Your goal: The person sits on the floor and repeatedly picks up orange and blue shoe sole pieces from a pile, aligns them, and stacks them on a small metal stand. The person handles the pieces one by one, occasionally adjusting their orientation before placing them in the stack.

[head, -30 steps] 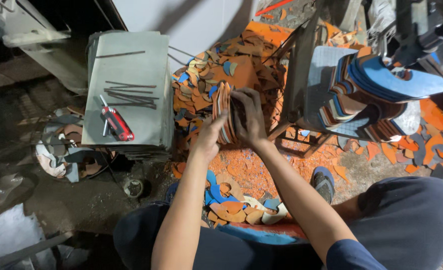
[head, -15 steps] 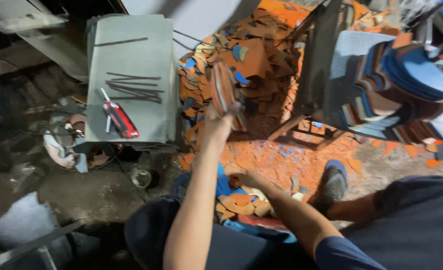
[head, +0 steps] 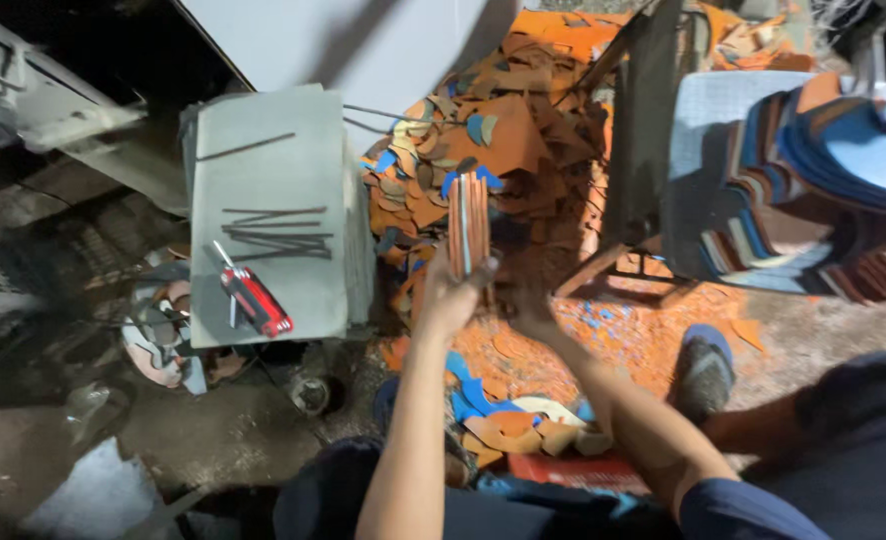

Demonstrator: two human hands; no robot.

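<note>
One stack [head: 469, 222] in left fingers [head: 460, 283]

left: grey slab [head: 283, 180] with rods [head: 278, 235] | ahead: scrap heap [head: 483, 140] | right: dark post [head: 643, 120]

left hand [head: 450, 295]: bare, forearm bare | right hand [head: 535, 312]: bare, forearm bare up to short dark navy sleeve [head: 738, 508] | legs: dark trousers [head: 863, 430] | foot: grey-and-blue sandal [head: 704, 362] | no gloves, watch or rings seen
</note>
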